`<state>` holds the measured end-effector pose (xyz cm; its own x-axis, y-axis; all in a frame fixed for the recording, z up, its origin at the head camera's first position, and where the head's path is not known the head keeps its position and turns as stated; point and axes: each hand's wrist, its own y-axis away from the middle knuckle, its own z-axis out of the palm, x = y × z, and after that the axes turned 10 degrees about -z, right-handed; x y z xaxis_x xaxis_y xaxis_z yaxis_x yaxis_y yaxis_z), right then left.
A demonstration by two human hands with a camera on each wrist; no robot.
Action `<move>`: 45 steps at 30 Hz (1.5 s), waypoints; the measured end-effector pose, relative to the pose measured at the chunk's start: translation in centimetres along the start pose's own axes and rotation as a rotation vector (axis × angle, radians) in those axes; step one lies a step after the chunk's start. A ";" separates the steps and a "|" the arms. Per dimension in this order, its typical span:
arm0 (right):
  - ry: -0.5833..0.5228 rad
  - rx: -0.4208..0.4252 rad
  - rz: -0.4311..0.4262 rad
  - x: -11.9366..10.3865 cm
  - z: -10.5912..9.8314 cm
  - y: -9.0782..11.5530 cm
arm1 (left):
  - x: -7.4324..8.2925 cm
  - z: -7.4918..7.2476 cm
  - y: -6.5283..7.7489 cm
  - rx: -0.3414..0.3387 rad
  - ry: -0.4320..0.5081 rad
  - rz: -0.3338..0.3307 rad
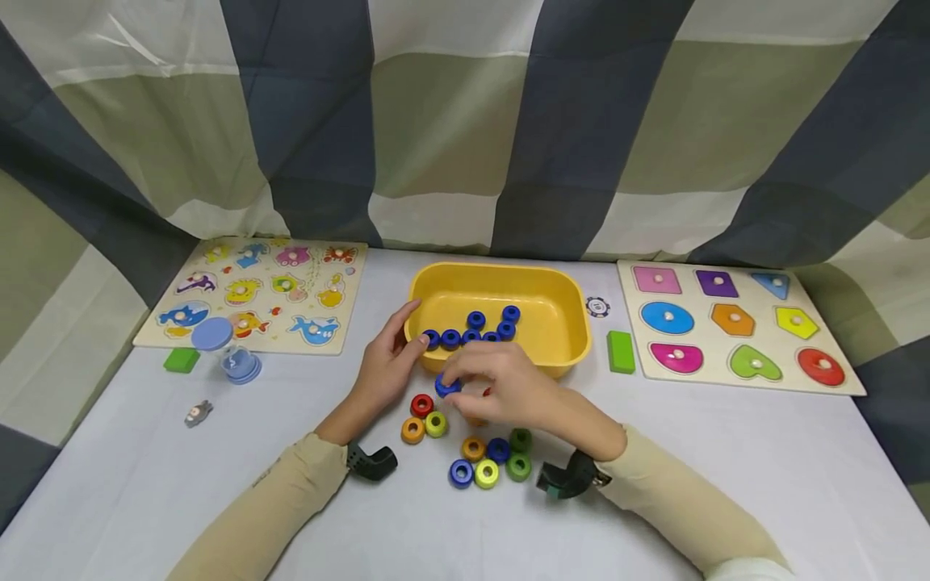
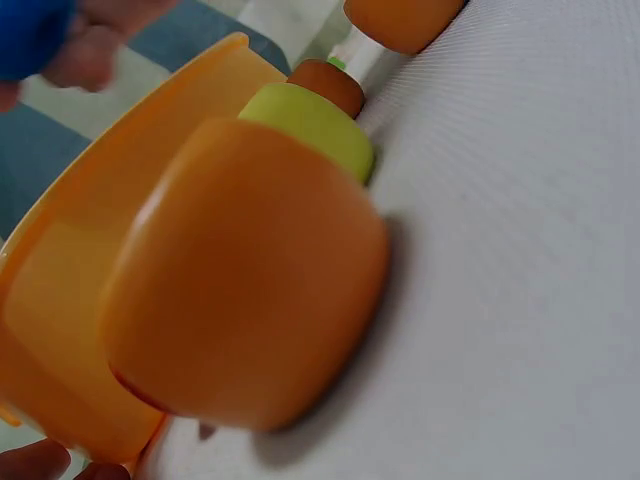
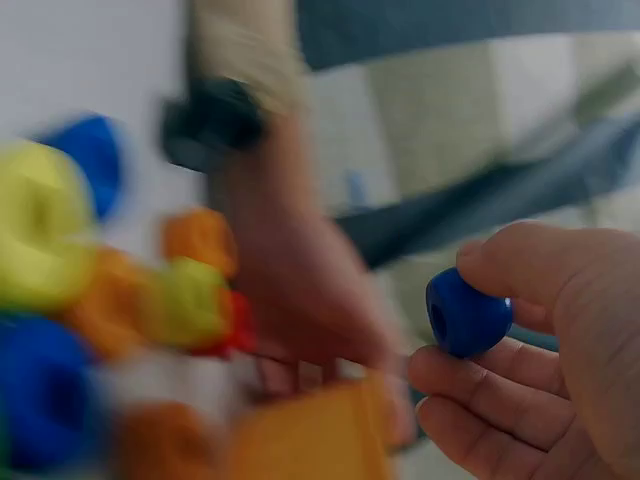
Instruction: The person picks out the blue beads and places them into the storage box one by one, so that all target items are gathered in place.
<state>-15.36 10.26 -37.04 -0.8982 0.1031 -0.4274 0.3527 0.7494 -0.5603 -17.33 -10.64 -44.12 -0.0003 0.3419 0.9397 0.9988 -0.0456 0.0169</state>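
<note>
A yellow plastic tub [image 1: 501, 278] stands in the middle of the table with several blue beads [image 1: 450, 339] in it. At its left end my left hand [image 1: 385, 363] grips the wall, thumb by the rim. Between thumb and fingertips my right hand [image 1: 516, 391] pinches a blue bead [image 3: 470, 312], just in front of the tub's near wall. Loose beads lie on the cloth nearby: a red bead [image 1: 421, 405], an orange bead [image 1: 412, 430], a yellow-green bead [image 1: 487, 474], a green bead [image 1: 519, 466] and others. Part of this group is hidden under my right hand.
An animal puzzle board [image 1: 247, 294] lies at the left, a shapes puzzle board [image 1: 734, 323] at the right. Green blocks [image 1: 621, 352], a chip [image 1: 597, 307], a blue-lidded container [image 1: 238, 363] and a small grey figure [image 1: 198, 413] lie around. A checked curtain [image 1: 450, 121] hangs behind.
</note>
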 end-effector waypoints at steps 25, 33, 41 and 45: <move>0.161 0.036 0.780 10.0 -4.1 -1.4 | 4.1 -0.7 1.8 -0.028 -0.012 -0.043; 0.216 -0.063 0.755 10.3 -3.7 -1.1 | 3.8 -0.6 1.9 -0.029 -0.009 -0.072; 0.291 -0.190 0.656 10.0 -3.3 -1.4 | 3.8 -0.6 1.9 -0.027 -0.010 -0.076; 0.303 -0.245 0.636 10.0 -3.1 -1.3 | 3.8 -0.5 1.8 -0.025 -0.009 -0.071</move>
<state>-25.59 12.31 -38.37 -0.5858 0.7147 -0.3821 0.7916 0.6056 -0.0808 -15.52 -9.94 -40.34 -0.0711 0.3531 0.9329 0.9948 -0.0437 0.0923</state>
